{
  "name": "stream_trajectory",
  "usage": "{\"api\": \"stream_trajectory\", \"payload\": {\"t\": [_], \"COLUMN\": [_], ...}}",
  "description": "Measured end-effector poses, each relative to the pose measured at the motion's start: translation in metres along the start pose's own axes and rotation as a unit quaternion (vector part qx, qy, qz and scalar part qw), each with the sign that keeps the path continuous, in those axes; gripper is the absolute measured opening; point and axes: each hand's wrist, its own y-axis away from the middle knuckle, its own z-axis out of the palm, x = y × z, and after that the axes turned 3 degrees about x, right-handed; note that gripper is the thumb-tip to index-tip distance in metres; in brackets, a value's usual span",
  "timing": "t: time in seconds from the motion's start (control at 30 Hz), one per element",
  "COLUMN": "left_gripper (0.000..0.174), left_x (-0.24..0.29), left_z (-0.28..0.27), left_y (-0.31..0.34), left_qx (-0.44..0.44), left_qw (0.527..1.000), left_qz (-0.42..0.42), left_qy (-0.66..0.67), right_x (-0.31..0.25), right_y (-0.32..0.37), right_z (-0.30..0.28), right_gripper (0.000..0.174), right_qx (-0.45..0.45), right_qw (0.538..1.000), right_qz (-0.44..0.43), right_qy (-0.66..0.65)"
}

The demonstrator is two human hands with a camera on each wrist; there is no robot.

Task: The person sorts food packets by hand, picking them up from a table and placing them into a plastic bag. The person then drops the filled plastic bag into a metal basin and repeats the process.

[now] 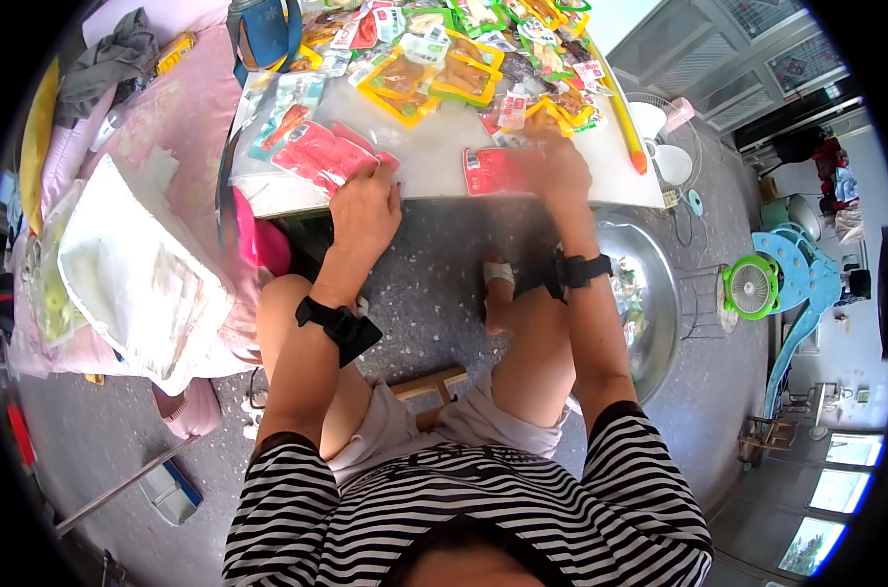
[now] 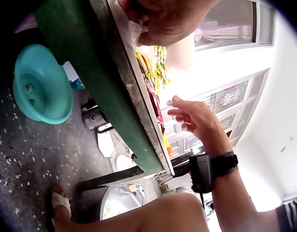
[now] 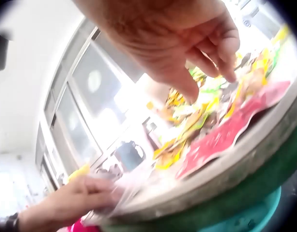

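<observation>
Packets (image 1: 321, 157), pink-red and flat, lying overlapped near the front edge of the bench (image 1: 429, 181), just under the fingertips of the left hand (image 1: 365, 220). Curling the left hand's fingers over their right end and gripping there, with clear plastic showing at the fingertips in the left wrist view. Lying apart to the right, by the same edge, a single red packet (image 1: 493, 171), directly below the right hand (image 1: 558, 174). Hovering just above it with the right hand, blurred in the head view; bending the fingers loosely downward, spread apart and grasping nothing. Spreading behind both hands, a heap of yellow-edged packets (image 1: 405, 86), mixed with green and white ones. Standing at the bench's far left, a blue bag (image 1: 265, 37); stretching along the right side, a yellow orange-tipped item (image 1: 622, 117). Sitting on the floor, a metal basin (image 1: 659, 313) beside the right leg, holding small colourful things too small to tell, and a teal basin (image 2: 44, 84) beneath the bench. Showing farther right, a green fan (image 1: 752, 286); resting on pink bedding (image 1: 194, 103) at left, a large white sheet-like item (image 1: 136, 269).
</observation>
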Motion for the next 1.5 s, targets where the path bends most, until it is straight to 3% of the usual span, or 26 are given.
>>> {"api": "stream_trajectory", "payload": {"t": [0.1,0.2,0.3,0.4,0.5,0.6,0.8,0.97,1.1,1.33,1.37,1.47,1.5], "left_gripper": [0.021,0.021,0.023,0.023,0.018,0.013,0.014,0.016,0.016,0.022,0.023,0.025,0.026], "left_x": [0.0,0.003,0.003,0.0,0.003,0.001,0.003,0.002,0.007,0.012,0.013,0.02,0.02], "left_z": [-0.002,-0.007,-0.005,-0.003,-0.008,-0.009,-0.014,-0.017,-0.022,-0.019,-0.019,-0.027,-0.027], "left_y": [-0.001,-0.001,0.001,0.001,0.002,0.002,0.001,0.001,-0.001,-0.004,-0.003,-0.004,-0.004], "left_qx": [0.003,-0.002,0.003,0.033,0.061,0.074,0.087,0.101,0.114,0.17,0.147,0.135,0.126], "left_qw": [1.0,1.0,1.0,0.999,0.996,0.995,0.993,0.991,0.99,0.979,0.984,0.986,0.988], "left_qz": [-0.005,-0.016,-0.018,-0.011,-0.005,-0.002,-0.001,-0.004,0.012,0.089,0.072,0.07,0.057], "left_qy": [0.011,0.012,0.017,0.038,0.064,0.071,0.08,0.091,0.082,0.066,0.065,0.075,0.072], "right_x": [0.003,0.01,0.031,0.031,0.009,0.01,-0.039,-0.045,-0.058,-0.088,-0.093,-0.103,-0.102], "right_y": [-0.005,-0.005,-0.001,-0.005,0.019,0.028,0.041,0.038,0.038,0.05,0.051,0.047,0.045], "right_z": [-0.007,0.0,0.018,0.0,-0.025,-0.049,-0.072,-0.018,0.01,0.059,0.065,0.058,0.052], "right_gripper": [0.071,0.089,0.076,0.046,0.02,0.015,0.017,0.017,0.019,0.024,0.024,0.025,0.024], "right_qx": [-0.15,-0.157,-0.078,-0.283,-0.255,-0.277,-0.27,-0.259,-0.237,-0.201,-0.224,-0.28,-0.305], "right_qw": [0.982,0.983,0.996,0.917,0.805,0.777,0.736,0.719,0.627,0.523,0.499,0.54,0.605], "right_qz": [0.062,0.072,0.022,0.151,0.247,0.224,0.231,0.234,0.259,0.268,0.256,0.253,0.232], "right_qy": [0.1,0.066,-0.021,-0.237,-0.475,-0.519,-0.576,-0.601,-0.696,-0.784,-0.797,-0.752,-0.698]}}
